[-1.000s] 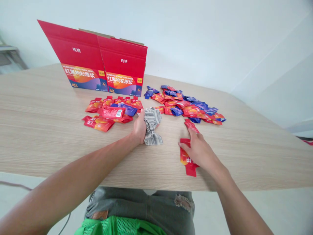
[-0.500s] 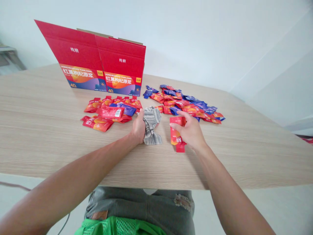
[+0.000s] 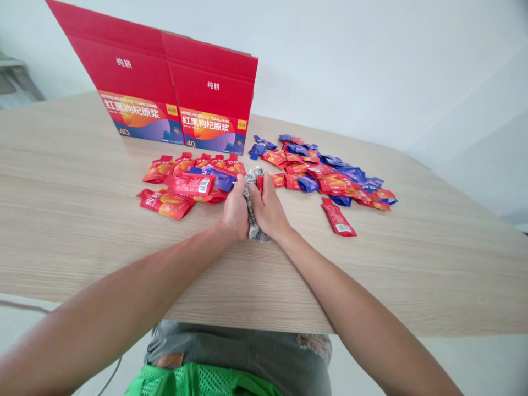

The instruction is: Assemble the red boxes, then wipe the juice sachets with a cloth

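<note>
My left hand (image 3: 238, 212) is closed around a grey striped cloth (image 3: 256, 232), low over the table's middle. Against the cloth's other side presses my right hand (image 3: 270, 209), its fingers closed on a red pouch (image 3: 260, 182). Only thin red bits of that pouch show between fingers and cloth; the rest is hidden. To the right, a single red pouch with a white label (image 3: 339, 218) lies apart on the table. Close to my left hand is a group of red pouches (image 3: 167, 203), with a purple pouch (image 3: 225, 181) among them.
Behind the left group stands a red carton (image 3: 136, 66) with raised flaps and printed panels. A loose heap of red and purple pouches (image 3: 336, 182) spreads over the back right of the wooden table (image 3: 391, 275). A white wall rises behind the table.
My right hand has moved left with the red pouch and brought it against the cloth in my left hand. One red pouch now shows lying alone where my right hand was.
</note>
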{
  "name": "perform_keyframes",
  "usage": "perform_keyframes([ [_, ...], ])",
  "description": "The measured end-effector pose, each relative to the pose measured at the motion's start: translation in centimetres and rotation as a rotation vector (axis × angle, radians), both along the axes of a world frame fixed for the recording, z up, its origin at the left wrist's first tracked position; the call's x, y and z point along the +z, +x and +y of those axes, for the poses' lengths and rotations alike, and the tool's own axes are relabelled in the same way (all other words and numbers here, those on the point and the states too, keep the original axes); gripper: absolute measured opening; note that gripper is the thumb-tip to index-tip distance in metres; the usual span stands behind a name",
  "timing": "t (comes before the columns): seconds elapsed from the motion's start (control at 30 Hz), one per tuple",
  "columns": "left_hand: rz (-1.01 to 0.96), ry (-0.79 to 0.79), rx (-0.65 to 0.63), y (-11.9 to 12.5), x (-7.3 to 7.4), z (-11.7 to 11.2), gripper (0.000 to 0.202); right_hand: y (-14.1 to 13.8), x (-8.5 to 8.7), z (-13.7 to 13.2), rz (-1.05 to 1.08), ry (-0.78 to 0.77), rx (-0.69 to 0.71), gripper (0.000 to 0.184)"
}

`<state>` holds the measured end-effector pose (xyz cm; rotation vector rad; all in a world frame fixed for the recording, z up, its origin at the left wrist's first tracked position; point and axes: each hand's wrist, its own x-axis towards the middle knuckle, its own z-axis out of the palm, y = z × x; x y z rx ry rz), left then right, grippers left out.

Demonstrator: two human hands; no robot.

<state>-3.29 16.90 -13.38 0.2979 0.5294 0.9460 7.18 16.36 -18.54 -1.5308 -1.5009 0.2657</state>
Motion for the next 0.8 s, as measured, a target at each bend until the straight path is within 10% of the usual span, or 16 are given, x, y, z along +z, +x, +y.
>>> perform_keyframes([
  [0.23,0.042,0.125,0.068,-0.5,-1.2,1.0,0.043,-2.2,1.0,-2.3,0.089,-0.054,0.061,0.083],
  [0.5,-0.032,0.007,0.008,-0.5,0.8,0.8,0.059,-0.8,3.3,-3.2,0.212,0.199,0.189,0.052],
  [0.67,-0.067,-0.016,-0.107,0.0,1.3,-0.3,0.063,1.7,2.7,-1.9,0.395,0.278,0.072,0.051],
  [0.8,-0.053,-0.033,-0.104,0.2,1.4,-0.9,0.061,2.0,1.1,-1.2,0.104,0.312,-0.098,0.044],
])
